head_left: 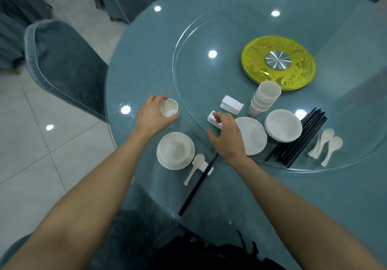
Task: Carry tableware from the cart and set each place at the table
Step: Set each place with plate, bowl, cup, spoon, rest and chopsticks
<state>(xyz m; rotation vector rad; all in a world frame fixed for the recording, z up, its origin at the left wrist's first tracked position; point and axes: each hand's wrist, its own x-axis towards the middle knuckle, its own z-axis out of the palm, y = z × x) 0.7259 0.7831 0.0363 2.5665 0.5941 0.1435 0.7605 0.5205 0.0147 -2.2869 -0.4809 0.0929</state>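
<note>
On the table (146,64), the left hand (149,116) grips 1 cup (169,107).

No legible text, label, brand or number showing anywhere. Yellow disc (278,64), 1 o'clock on table (146,60), bearing embossed ornament only, unreadable.

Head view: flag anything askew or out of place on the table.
The cup stack on the turntable leans, its top tipped right of its base; the wide lens may exaggerate that. The laid setting looks tidy: bowl on plate, spoon and chopsticks across the rest.
</note>
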